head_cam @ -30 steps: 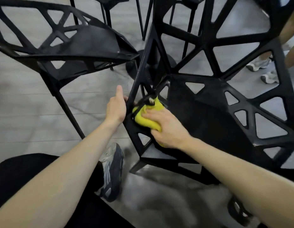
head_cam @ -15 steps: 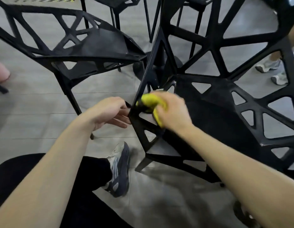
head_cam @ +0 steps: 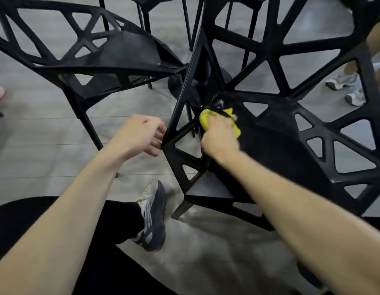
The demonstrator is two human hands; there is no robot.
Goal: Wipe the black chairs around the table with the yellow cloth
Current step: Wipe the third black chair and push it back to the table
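Head view | right hand (head_cam: 220, 137) curled round cloth (head_cam: 206, 119), pressing it on near chair (head_cam: 276, 133) at seat's front-left corner | left hand (head_cam: 140, 134) fingers hooked on frame edge, likely steadying it | second chair (head_cam: 125, 54) left, untouched

Both forearms bare, reaching forward and down from the bottom corners, converging toward centre. Left hand (head_cam: 140, 135): wrist roughly straight, back of hand up, fingers (head_cam: 158, 143) loosely curled, tips touching the outer edge of the near black chair (head_cam: 276, 145) frame; can't tell whether they hook round it. Right hand (head_cam: 220, 138): wrist bent slightly inward, knuckles up, curled over the yellow cloth (head_cam: 206, 119) and pressing it on the chair at the seat's front corner. Cloth bulges out just ahead of the right fingers. Right hand slightly motion-blurred. Hands near each other, not touching
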